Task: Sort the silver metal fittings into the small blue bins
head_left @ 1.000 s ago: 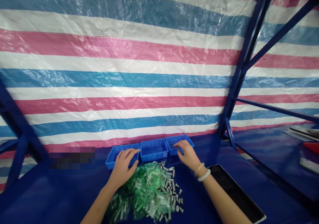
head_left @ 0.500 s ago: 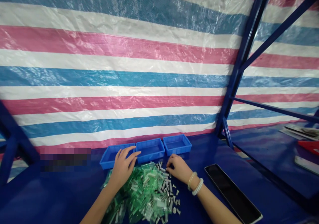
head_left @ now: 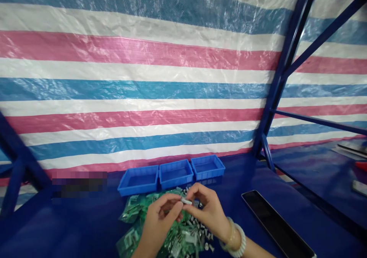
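My left hand [head_left: 160, 221] and my right hand [head_left: 205, 212] meet above the pile, with a small silver metal cylinder [head_left: 186, 201] pinched between their fingertips. Below them lies a heap of green plastic packets [head_left: 132, 212] mixed with several short grey metal parts [head_left: 199, 229]. The hands hide the middle of the heap. Three shallow blue plastic trays stand in a row behind the heap: the left one [head_left: 138, 180], the middle one [head_left: 176, 173] and the right one [head_left: 208, 167]. Nothing shows inside them.
A black tablet-like slab [head_left: 275, 225] lies on the blue table covering [head_left: 71, 227] to the right. A blue steel frame post [head_left: 282, 70] rises at the right, before a striped tarpaulin [head_left: 129, 89]. A red object [head_left: 361, 166] sits farther right.
Both hands have left the pile's edge and come together above it, now pinching a small metal cylinder. The left hand no longer rests by the left tray.
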Available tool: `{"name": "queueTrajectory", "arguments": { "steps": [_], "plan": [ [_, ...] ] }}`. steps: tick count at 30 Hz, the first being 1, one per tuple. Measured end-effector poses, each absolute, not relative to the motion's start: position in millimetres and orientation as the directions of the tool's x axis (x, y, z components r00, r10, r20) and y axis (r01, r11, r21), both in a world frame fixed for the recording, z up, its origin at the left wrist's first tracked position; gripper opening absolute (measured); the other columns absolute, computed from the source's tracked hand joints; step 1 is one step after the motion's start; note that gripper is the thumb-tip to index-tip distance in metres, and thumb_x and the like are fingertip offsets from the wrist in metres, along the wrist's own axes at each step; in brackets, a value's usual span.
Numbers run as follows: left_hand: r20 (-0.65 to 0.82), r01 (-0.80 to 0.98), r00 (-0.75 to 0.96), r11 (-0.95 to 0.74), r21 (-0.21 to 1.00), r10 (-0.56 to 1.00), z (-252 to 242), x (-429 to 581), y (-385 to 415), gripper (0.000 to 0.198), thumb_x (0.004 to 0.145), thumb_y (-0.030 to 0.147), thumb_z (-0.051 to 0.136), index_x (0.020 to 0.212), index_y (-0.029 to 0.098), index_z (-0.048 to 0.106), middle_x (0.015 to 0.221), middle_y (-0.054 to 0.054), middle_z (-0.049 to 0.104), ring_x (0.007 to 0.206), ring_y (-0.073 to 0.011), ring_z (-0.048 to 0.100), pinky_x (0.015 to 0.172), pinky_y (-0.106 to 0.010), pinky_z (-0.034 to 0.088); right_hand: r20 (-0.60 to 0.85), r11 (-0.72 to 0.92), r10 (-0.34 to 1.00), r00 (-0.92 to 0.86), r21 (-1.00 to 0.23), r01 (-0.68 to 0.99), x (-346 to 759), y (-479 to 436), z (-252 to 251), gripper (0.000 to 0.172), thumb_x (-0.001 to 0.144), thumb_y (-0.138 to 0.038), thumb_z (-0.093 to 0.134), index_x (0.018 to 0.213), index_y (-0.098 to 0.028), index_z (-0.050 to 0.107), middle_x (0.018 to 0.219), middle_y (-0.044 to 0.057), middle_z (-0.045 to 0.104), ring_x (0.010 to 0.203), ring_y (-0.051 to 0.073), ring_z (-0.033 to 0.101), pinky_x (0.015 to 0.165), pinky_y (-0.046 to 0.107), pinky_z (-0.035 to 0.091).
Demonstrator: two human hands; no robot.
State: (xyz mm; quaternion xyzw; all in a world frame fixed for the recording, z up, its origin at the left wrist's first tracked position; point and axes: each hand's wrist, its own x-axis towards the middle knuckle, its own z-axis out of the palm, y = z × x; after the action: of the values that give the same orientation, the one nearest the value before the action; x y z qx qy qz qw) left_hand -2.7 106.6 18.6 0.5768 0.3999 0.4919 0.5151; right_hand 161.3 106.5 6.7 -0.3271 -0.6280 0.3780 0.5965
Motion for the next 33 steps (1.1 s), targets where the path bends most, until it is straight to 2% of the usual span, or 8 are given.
{"name": "queueTrajectory", "arguments": {
  "steps": [6,9,15,18,21,26,29,33],
  "plan": [
    [-0.098,-0.202,0.334,0.173,0.964,0.937,21,2,98,0.038,0.066,0.048,0.085,0.082,0.015,0.076,0.060,-0.001,0.069,0.054,-0.0118,0.062,0.051,-0.019,0.048,0.710,0.711,0.702,-0.057,-0.695,0.103,166,94,14,0.010,0.077,-0.017,0.080,0.083,-0.019,0.072,0.074,0.001,0.061,0.069,0.015,0.058,0.062,0.024,0.048],
    [-0.119,-0.260,0.391,0.233,0.937,0.913,17,3,98,0.038,0.062,0.045,0.088,0.083,0.015,0.076,0.063,-0.001,0.070,0.055,-0.0113,0.062,0.053,-0.019,0.049,0.755,0.761,0.648,-0.096,-0.639,0.114,169,92,18,0.011,0.081,-0.019,0.078,0.093,-0.020,0.076,0.083,0.004,0.063,0.071,0.015,0.062,0.064,0.024,0.050],
    [0.190,-0.188,0.194,-0.153,0.970,0.962,15,-4,98,0.016,0.075,0.031,0.080,0.087,0.020,0.077,0.083,-0.004,0.076,0.080,-0.0180,0.069,0.077,-0.025,0.055,0.659,0.660,0.751,-0.047,-0.743,0.109,169,101,10,0.012,0.080,-0.016,0.078,0.090,-0.022,0.075,0.081,0.004,0.069,0.076,0.017,0.065,0.071,0.027,0.053],
    [0.330,-0.120,0.235,-0.309,0.943,0.914,19,-7,97,0.010,0.079,0.025,0.075,0.088,0.021,0.077,0.085,-0.005,0.076,0.083,-0.0199,0.070,0.080,-0.027,0.056,0.468,0.461,0.882,-0.057,-0.882,-0.103,162,104,-1,0.013,0.078,-0.021,0.079,0.087,-0.022,0.070,0.080,0.002,0.071,0.073,0.016,0.067,0.069,0.026,0.054],
    [0.356,-0.093,0.229,-0.344,0.934,0.906,21,-10,97,0.010,0.081,0.023,0.071,0.089,0.022,0.077,0.085,-0.005,0.076,0.082,-0.0192,0.069,0.079,-0.026,0.056,0.380,0.341,0.919,-0.103,-0.899,-0.274,160,109,-7,0.020,0.078,-0.029,0.079,0.087,-0.022,0.062,0.083,0.002,0.074,0.073,0.018,0.071,0.067,0.027,0.057],
    [0.292,-0.077,0.160,-0.283,0.956,0.943,18,-15,104,0.010,0.081,0.024,0.072,0.089,0.023,0.077,0.085,-0.004,0.076,0.082,-0.0186,0.069,0.078,-0.024,0.055,0.560,0.512,0.819,0.126,-0.811,0.282,198,146,3,0.016,0.095,-0.032,0.053,0.105,-0.021,0.059,0.097,0.010,0.074,0.089,0.023,0.071,0.080,0.037,0.058],
    [0.257,-0.093,0.144,-0.246,0.965,0.956,16,-17,107,0.010,0.079,0.026,0.073,0.088,0.023,0.077,0.084,-0.003,0.076,0.083,-0.0187,0.069,0.077,-0.023,0.055,0.587,0.463,0.791,0.173,-0.759,0.458,232,173,9,0.026,0.096,-0.027,0.048,0.118,-0.018,0.059,0.113,0.016,0.068,0.108,0.029,0.061,0.099,0.052,0.045],
    [0.258,-0.084,0.135,-0.249,0.965,0.957,18,-16,107,0.010,0.077,0.028,0.074,0.085,0.022,0.077,0.081,-0.003,0.076,0.080,-0.0194,0.069,0.076,-0.024,0.055,0.552,0.419,0.834,0.030,-0.666,0.617,256,175,7,0.035,0.089,-0.013,0.052,0.123,-0.016,0.062,0.114,0.017,0.067,0.116,0.034,0.052,0.104,0.061,0.034]
  ]
}}
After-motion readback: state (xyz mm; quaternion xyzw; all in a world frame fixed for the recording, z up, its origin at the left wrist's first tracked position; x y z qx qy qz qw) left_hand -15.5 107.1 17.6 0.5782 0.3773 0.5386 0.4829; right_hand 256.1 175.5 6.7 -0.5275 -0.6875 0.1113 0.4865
